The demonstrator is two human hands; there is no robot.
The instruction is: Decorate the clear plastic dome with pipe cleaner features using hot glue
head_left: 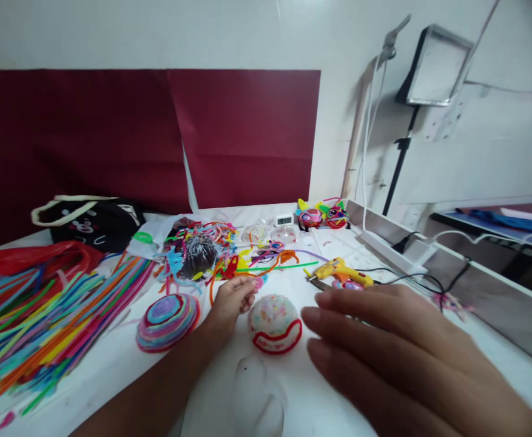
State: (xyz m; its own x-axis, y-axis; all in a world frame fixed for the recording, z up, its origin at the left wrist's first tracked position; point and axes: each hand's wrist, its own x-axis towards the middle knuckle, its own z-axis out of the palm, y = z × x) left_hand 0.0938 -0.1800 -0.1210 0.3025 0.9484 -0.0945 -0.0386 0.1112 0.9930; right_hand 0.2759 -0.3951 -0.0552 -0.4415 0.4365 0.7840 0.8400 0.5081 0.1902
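Between my hands, the speckled ball (273, 315) lies just right of my left hand (230, 301), which pinches a pink piece (259, 283); my right hand (406, 346) (fingers outstretched) hovers opposite.

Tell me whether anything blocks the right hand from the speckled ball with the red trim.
Nothing visible does: only white tabletop shows between the right hand and the speckled ball. The yellow glue gun lies farther back, outside that gap.
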